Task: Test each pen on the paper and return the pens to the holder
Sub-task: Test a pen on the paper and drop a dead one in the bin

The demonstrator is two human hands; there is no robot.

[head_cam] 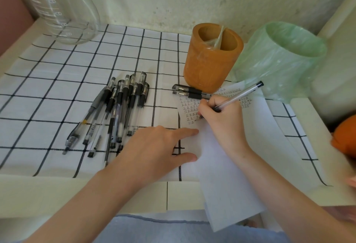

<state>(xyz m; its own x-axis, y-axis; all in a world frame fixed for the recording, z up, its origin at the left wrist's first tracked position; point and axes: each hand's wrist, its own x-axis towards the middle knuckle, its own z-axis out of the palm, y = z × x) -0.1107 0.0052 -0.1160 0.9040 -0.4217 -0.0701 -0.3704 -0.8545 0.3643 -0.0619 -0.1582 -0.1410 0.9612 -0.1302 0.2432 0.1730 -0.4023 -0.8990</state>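
Note:
My right hand (pixel 221 119) grips a clear-barrelled pen (pixel 240 94) with its tip down on the white paper (pixel 227 165), among rows of small written marks. My left hand (pixel 159 146) lies flat, its fingers pressing the paper's left edge. Several black gel pens (pixel 117 107) lie in a loose pile on the checked cloth to the left. Two more pens (pixel 189 92) lie across the paper's top, in front of the orange pen holder (pixel 208 65). The holder stands upright with only a bit of clear plastic inside.
A small bin lined with a green bag (pixel 283 57) stands right of the holder. A large clear glass jug (pixel 63 9) sits at the back left. An orange object (pixel 344 136) is at the right edge. The paper overhangs the table's front edge.

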